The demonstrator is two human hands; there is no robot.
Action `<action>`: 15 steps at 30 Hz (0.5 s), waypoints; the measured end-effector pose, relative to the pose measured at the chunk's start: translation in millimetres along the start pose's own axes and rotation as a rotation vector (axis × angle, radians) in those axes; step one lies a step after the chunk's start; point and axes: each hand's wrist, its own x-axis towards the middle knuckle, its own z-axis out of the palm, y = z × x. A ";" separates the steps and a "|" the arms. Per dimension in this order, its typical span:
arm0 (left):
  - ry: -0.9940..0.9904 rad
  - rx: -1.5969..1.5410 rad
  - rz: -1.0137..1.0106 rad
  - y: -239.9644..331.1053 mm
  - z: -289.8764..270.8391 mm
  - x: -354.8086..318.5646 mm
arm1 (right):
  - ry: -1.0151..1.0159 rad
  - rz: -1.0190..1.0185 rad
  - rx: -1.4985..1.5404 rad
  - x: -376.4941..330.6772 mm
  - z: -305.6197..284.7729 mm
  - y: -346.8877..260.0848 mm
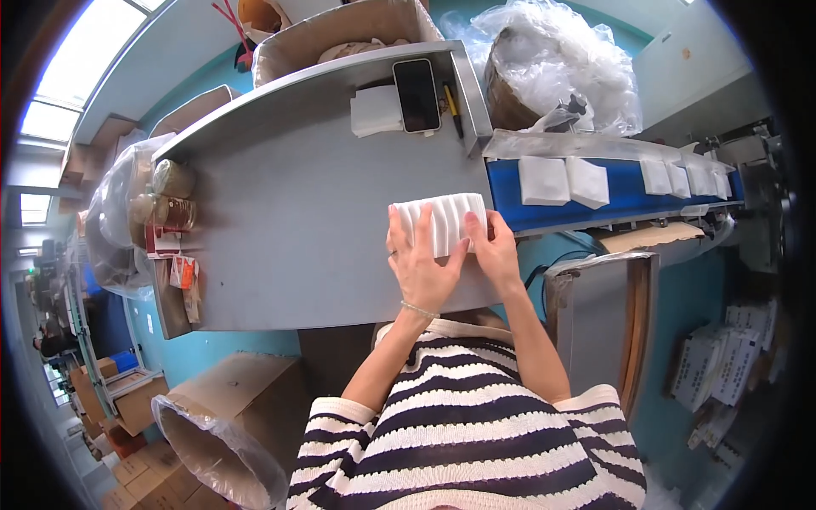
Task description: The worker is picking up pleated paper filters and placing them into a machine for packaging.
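1. A row of white folded packets (442, 219) stands on edge at the right end of the grey metal table (289, 238), pressed together into one ribbed block.
2. The left hand (418, 265) lies flat against the block's near-left side, fingers spread upward over it and touching it.
3. The right hand (493, 246) presses on the block's right end, fingers curled onto the packets; both hands squeeze the row between them.
4. Just right of the block a blue conveyor belt (625, 197) carries single white packets (544, 180), lying flat and spaced apart.
5. At the table's far edge lie a dark phone (416, 95), a white pad (376, 110) beside it and a pen (453, 109).
6. Jars (166, 197) sit at the table's left end.
7. A plastic-lined cardboard box (225, 425) stands on the floor, lower left.
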 end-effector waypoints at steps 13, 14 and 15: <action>-0.046 -0.131 -0.023 5.3 2.2 -0.8 | -0.092 0.082 0.000 -1.4 -14.4 -3.0; -0.047 -0.133 -0.021 5.3 2.2 -0.7 | -0.133 0.055 0.010 -2.6 -13.5 -5.3; -0.026 -0.108 -0.022 2.8 2.5 -0.3 | -0.163 0.095 0.092 0.9 -18.5 3.7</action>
